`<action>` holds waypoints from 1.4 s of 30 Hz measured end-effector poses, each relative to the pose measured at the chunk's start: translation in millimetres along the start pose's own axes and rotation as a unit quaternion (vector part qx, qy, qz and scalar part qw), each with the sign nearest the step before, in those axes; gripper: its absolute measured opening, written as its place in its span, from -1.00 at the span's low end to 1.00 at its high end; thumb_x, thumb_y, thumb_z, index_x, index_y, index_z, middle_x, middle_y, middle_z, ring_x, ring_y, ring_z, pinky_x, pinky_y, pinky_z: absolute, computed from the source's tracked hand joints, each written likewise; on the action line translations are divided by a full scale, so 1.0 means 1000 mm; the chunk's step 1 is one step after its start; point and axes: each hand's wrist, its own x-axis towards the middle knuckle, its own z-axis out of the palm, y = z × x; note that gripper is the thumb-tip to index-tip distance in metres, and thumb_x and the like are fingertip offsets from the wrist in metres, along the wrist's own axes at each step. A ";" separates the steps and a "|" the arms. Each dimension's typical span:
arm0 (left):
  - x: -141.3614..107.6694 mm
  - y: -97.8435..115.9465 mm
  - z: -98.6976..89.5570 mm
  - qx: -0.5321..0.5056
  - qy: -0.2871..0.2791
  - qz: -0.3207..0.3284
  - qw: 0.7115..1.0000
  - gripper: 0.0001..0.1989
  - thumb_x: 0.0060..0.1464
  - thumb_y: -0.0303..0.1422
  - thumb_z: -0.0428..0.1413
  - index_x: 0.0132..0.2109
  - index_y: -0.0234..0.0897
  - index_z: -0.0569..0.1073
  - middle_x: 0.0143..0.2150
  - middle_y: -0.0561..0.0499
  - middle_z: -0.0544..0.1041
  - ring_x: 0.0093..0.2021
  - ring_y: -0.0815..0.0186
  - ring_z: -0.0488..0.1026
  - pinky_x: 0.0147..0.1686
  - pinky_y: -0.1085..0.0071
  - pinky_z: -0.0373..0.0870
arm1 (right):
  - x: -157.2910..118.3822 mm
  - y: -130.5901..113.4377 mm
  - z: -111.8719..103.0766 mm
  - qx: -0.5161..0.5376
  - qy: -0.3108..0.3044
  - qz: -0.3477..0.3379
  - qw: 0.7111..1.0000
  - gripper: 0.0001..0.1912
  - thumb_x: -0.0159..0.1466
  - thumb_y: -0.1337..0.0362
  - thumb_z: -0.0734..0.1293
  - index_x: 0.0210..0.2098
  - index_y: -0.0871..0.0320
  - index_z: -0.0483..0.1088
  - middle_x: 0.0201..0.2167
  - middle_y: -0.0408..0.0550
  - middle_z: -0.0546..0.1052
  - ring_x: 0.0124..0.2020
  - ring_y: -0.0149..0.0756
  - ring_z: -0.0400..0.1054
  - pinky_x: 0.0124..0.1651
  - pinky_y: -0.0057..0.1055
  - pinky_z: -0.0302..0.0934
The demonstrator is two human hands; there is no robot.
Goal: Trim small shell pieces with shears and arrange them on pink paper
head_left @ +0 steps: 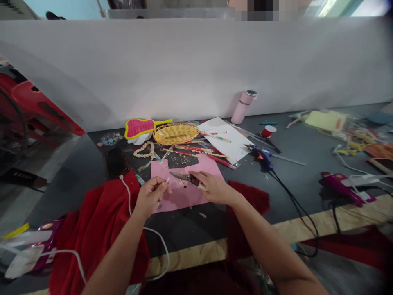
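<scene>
Over the left part of a pink sheet (196, 196), my left hand (152, 194) pinches a small pale piece (168, 180) between thumb and fingertips. My right hand (211, 187) is wrapped round a pair of scissors (181, 176), whose dark blades point left toward that piece without touching it. Small pale bits (182, 184) lie on the sheet below the blades. Just behind the sheet are several thin sticks with red patterns (192, 148) and a heart-shaped beaded loop (144, 150).
A yellow wicker basket (175, 134), pink bottle (241, 108), white paper (225, 139) and red spool (268, 131) stand or lie farther back. A blue glue gun (263, 157) trails its cable at right. Red cloth (104, 213) and a phone (116, 162) are at left.
</scene>
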 end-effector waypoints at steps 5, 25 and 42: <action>0.000 0.004 0.003 -0.058 0.022 -0.014 0.998 -0.78 0.03 -0.24 0.16 -0.42 -0.32 0.40 -0.51 0.07 0.47 -0.67 0.58 0.10 -0.68 0.61 -0.03 | 0.003 0.023 -0.006 -0.093 0.085 0.161 0.979 -0.36 0.26 0.10 0.24 0.27 0.03 -0.03 0.08 0.08 0.34 0.02 -0.08 0.28 -0.05 -0.28 0.19; 0.000 0.007 0.004 -0.112 0.031 -0.029 0.993 -0.71 -0.05 -0.19 0.21 -0.45 -0.35 0.40 -0.51 0.05 0.46 -0.68 0.59 0.08 -0.71 0.62 -0.06 | 0.046 0.019 -0.005 -0.206 0.074 0.126 0.967 -0.68 0.36 0.25 0.10 0.04 0.11 0.32 0.01 0.02 0.41 0.07 -0.21 0.17 0.11 -0.31 0.04; 0.004 0.002 -0.005 -0.139 0.032 -0.003 0.990 -0.73 0.00 -0.20 0.16 -0.42 -0.35 0.39 -0.49 0.03 0.46 -0.68 0.59 0.10 -0.70 0.61 -0.07 | 0.105 0.012 0.011 -0.220 -0.023 0.056 0.974 -0.76 0.34 0.36 0.12 -0.10 0.14 0.37 -0.13 -0.03 0.48 -0.11 -0.33 0.34 -0.08 -0.47 0.15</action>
